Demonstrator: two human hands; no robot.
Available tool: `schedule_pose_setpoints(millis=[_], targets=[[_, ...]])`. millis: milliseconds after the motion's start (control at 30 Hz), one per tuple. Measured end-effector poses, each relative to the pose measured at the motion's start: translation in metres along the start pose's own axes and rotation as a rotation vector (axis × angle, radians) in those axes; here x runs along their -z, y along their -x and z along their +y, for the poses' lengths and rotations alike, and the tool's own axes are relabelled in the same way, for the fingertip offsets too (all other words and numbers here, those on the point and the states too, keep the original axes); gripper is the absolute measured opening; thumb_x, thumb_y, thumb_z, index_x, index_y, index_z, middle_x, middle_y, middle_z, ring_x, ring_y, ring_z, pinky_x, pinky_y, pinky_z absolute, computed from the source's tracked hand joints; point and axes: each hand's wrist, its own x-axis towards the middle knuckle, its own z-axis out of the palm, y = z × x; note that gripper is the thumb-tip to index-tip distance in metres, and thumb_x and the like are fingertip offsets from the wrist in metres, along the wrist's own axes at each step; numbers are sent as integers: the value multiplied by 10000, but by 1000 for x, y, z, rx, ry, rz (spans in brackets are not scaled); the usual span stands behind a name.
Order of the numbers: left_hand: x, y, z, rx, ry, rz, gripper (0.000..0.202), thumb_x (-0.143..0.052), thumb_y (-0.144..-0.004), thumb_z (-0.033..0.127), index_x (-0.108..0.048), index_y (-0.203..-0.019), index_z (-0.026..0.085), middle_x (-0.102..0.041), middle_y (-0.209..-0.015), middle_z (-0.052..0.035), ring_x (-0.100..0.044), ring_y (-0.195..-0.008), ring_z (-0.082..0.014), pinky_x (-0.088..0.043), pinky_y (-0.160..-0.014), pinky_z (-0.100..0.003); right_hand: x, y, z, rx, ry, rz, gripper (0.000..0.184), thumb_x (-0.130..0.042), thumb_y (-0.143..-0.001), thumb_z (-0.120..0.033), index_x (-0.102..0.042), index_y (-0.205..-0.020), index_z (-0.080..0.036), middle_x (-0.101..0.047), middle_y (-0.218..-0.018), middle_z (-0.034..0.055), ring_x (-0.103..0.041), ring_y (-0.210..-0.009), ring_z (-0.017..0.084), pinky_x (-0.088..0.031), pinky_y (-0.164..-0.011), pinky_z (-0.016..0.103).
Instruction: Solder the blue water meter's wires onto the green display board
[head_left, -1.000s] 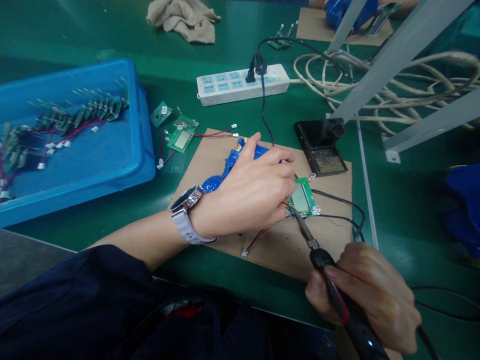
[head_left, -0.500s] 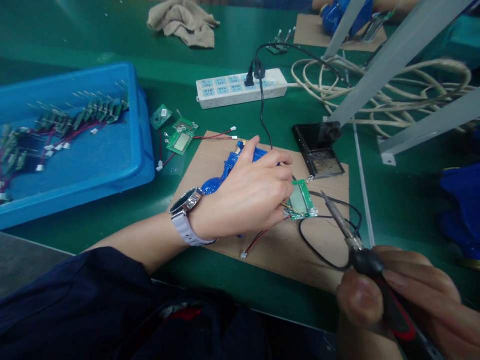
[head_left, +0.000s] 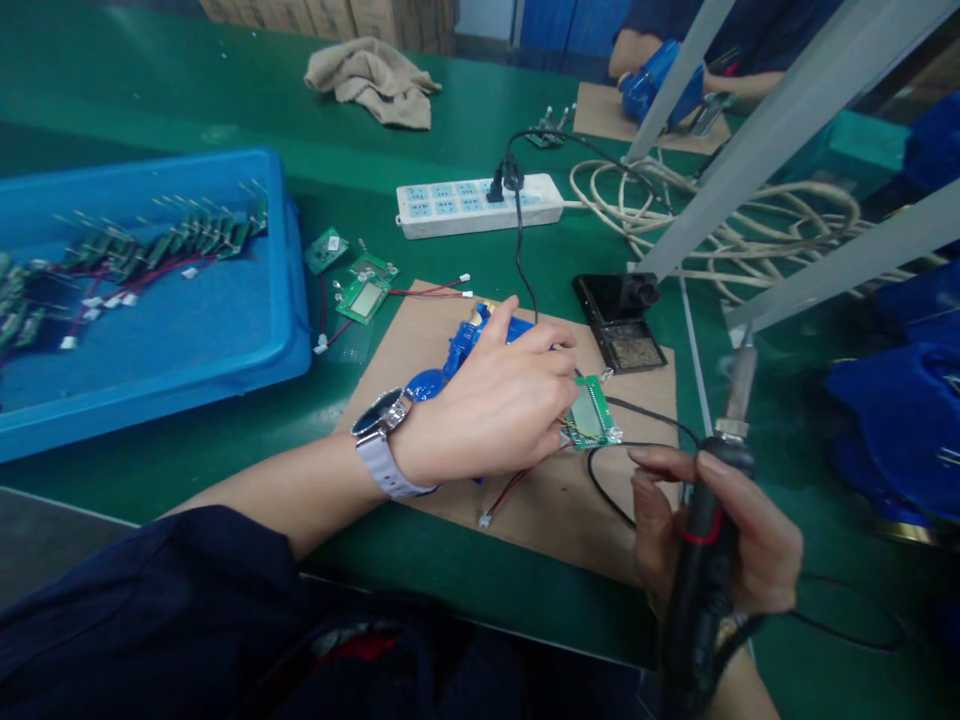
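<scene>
My left hand (head_left: pixel 491 405) lies over a blue water meter (head_left: pixel 461 345) with a brass end, fingers curled down around it and hiding most of it. Beside those fingertips sits a green circuit board with a display (head_left: pixel 590 412), thin wires running from it under the hand. A red and black lead with a white plug (head_left: pixel 485 519) comes out below. In my right hand (head_left: pixel 765 550) is a soldering iron (head_left: pixel 701 570), held by its dark handle, its tip pointing up and away from the board. Cardboard (head_left: pixel 555 530) lies beneath the meter and board.
A soldering iron stand (head_left: pixel 637 345) sits at the cardboard's far right. Left is a blue bin (head_left: pixel 289 300) of circuit boards, with loose boards (head_left: pixel 367 298) beside it. Behind are a power strip (head_left: pixel 427 225), coiled cable (head_left: pixel 622 215), metal posts (head_left: pixel 697 215), a rag (head_left: pixel 375 85) and a co-worker's arms.
My right hand has turned the soldering iron from pointing at the board to pointing upward. The left hand stays on the meter. The view has tilted up slightly.
</scene>
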Motion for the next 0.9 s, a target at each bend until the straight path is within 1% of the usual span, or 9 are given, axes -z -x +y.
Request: schedule_pose_setpoints(millis=[100,200,300,400,500,600,667,767,900], targets=[[1,0,1,0,-8,-2,135,-523,-813,178,-637,-740,165,-686,-876,-41,-495,-1179,-274,-187,-1081,-646,-4,-8,-6,23,-47,-34,783,-740,-641,55,-486,-1322,-233,-677,-1086,62,-683,-868,200,-595,-708,359],[4,0,1,-3,-8,-7,125,-523,-813,171,-634,-756,158,-685,-877,-49,-498,-1167,-279,-217,-1057,-639,-8,-17,-10,12,-33,-94,796,-741,-643,50,-469,-1332,-244,-670,-1103,58,-675,-912,206,-597,-769,388],[6,0,1,-3,-12,-19,121,-524,-817,173,-634,-771,153,-681,-890,-63,-508,-1135,-281,-238,-1044,-622,-12,-25,-13,25,5,-100,715,-727,-680,25,-489,-1303,-232,-686,-1028,39,-683,-864,185,-594,-787,362],[8,1,1,-4,-4,-13,125,-522,-831,184,-629,-771,157,-676,-897,-67,-510,-1129,-276,-229,-1050,-612,-14,-29,-15,38,112,-98,589,-731,-717,-22,-531,-1238,-212,-700,-927,11,-685,-804,155,-586,-776,299],[9,2,1,-8,15,-9,121,-531,-844,205,-621,-778,158,-674,-899,-53,-498,-1156,-268,-192,-1074,-614,-16,-28,-16,8,204,-91,484,-734,-748,-72,-566,-1179,-214,-703,-896,-2,-683,-804,141,-576,-754,257],[11,3,-1,-14,56,-15,124,-557,-851,248,-619,-787,162,-677,-913,-37,-490,-1180,-255,-137,-1104,-610,-17,-25,-15,-12,225,-65,439,-738,-761,-114,-581,-1155,-225,-700,-900,-7,-683,-809,141,-573,-752,257],[12,3,-1,-14,94,-23,133,-565,-860,271,-619,-791,171,-680,-917,-30,-486,-1192,-247,-106,-1114,-610,-17,-22,-14,-17,197,-51,458,-731,-764,-113,-569,-1176,-231,-697,-908,-12,-682,-814,140,-572,-760,262],[14,3,-2,-13,131,-31,147,-565,-873,287,-614,-788,177,-680,-914,-25,-478,-1212,-242,-80,-1116,-612,-17,-19,-12,-34,143,-34,533,-711,-754,-66,-534,-1229,-231,-696,-969,0,-678,-845,140,-568,-778,270],[15,4,-3,-17,153,-33,155,-565,-882,303,-615,-798,182,-683,-932,-19,-474,-1226,-241,-73,-1113,-615,-17,-13,-8,-57,91,-31,589,-688,-745,-30,-505,-1267,-235,-689,-1032,19,-680,-886,160,-572,-814,315]])
